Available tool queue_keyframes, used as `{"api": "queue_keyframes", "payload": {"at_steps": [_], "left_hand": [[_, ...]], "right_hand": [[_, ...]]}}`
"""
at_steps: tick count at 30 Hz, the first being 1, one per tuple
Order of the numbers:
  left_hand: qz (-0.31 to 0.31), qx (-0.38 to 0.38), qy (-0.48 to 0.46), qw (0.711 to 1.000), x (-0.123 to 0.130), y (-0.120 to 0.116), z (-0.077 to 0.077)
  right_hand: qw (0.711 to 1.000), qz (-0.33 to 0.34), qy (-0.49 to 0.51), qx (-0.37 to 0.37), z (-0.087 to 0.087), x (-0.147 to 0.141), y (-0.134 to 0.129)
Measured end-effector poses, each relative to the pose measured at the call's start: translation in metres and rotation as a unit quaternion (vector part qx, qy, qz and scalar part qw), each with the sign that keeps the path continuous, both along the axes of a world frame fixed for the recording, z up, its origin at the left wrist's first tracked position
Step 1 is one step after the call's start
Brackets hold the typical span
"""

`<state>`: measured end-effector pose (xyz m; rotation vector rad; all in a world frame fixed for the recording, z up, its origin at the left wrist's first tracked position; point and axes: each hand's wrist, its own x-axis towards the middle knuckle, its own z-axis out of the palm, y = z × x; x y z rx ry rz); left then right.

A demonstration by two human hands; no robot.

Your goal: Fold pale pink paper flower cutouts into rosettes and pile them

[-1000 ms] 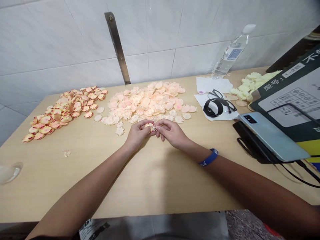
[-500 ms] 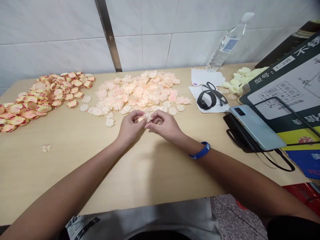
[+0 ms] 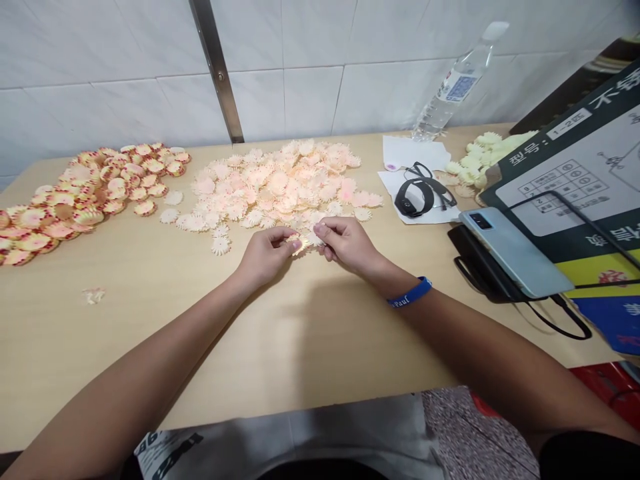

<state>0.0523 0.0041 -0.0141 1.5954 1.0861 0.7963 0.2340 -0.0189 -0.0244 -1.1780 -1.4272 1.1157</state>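
Observation:
My left hand (image 3: 267, 257) and my right hand (image 3: 347, 245) meet above the table, fingers pinched together. A small peach flower cutout (image 3: 300, 243) is held at the left fingertips. Pale petals (image 3: 315, 239) show at the right fingertips, and I cannot tell whether they belong to the same piece. Just beyond my hands lies a large heap of pale peach daisy-shaped flower cutouts (image 3: 275, 187). Further left is a pile of deeper orange-and-red cupped flowers (image 3: 87, 193). A blue wristband (image 3: 410, 293) circles my right wrist.
On the light wood table (image 3: 310, 340) are a pale yellow flower pile (image 3: 480, 160), a black watch (image 3: 413, 198) and glasses (image 3: 430, 187) on white paper, a phone (image 3: 515, 252), a printed board (image 3: 565, 173) and a water bottle (image 3: 457, 87). A tiled wall stands behind.
The view has swung left and down since the oldest frame. My hands have drawn slightly apart, with the right hand rotating, and more of the flower pieces show between the fingertips.

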Motion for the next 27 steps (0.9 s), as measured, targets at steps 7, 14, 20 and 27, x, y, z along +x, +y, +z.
{"api": "queue_keyframes", "payload": {"at_steps": [7,14,20,27], "left_hand": [[-0.100,-0.070,-0.043,0.992,-0.009,0.004,0.003],[-0.063,-0.094,-0.087,0.990,-0.008,0.003,0.005],[-0.054,-0.109,-0.104,0.987,-0.008,0.002,0.003],[-0.009,-0.102,-0.123,0.987,-0.006,0.003,0.000]], "right_hand": [[0.979,-0.161,0.102,0.070,0.016,0.048,0.016],[0.996,-0.043,-0.013,0.082,0.004,0.031,0.009],[0.949,-0.082,-0.245,0.180,0.001,0.027,0.006],[0.917,-0.165,-0.299,0.207,0.005,0.028,0.004]]}}
